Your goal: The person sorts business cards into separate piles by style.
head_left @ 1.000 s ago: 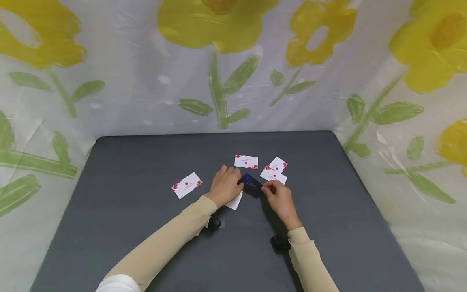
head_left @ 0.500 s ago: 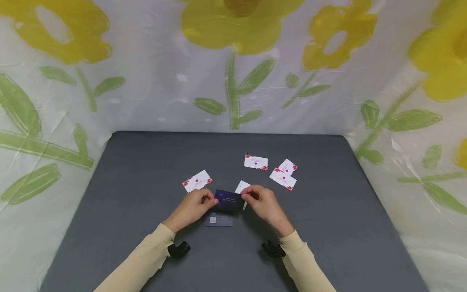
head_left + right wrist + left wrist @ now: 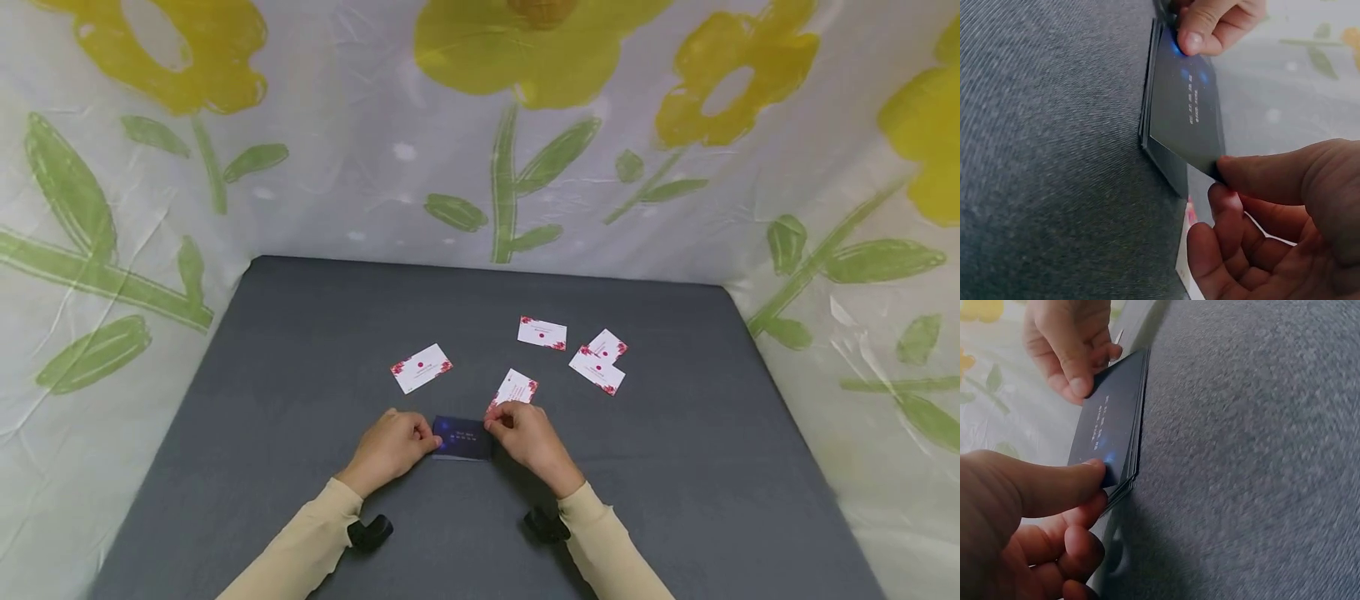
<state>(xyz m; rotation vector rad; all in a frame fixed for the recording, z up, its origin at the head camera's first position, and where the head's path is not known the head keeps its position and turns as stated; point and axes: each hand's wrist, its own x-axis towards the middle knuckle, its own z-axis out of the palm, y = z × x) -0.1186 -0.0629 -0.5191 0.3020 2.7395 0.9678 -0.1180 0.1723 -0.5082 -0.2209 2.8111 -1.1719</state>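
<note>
A dark blue business card (image 3: 461, 437) with pale print lies over a small stack of dark cards (image 3: 1141, 419), whose edges show in both wrist views. My left hand (image 3: 393, 446) pinches the card's left end between thumb and fingers. At the other end my right hand (image 3: 531, 440) pinches a corner, and in the right wrist view that end of the dark card (image 3: 1188, 119) is tilted up off the stack. Just beyond my right fingers lies a white business card (image 3: 515, 388) with red flowers, partly covered by that hand.
Other white flowered cards lie on the grey table (image 3: 337, 333): one card (image 3: 422, 368) at left, another card (image 3: 542, 333) farther back, and two overlapping cards (image 3: 597, 370) at right. A flower-printed curtain (image 3: 360, 167) stands behind the table.
The dark card has come left and toward me from among the white cards, onto the dark stack. My left hand, earlier over a white card, now holds the dark card's left end.
</note>
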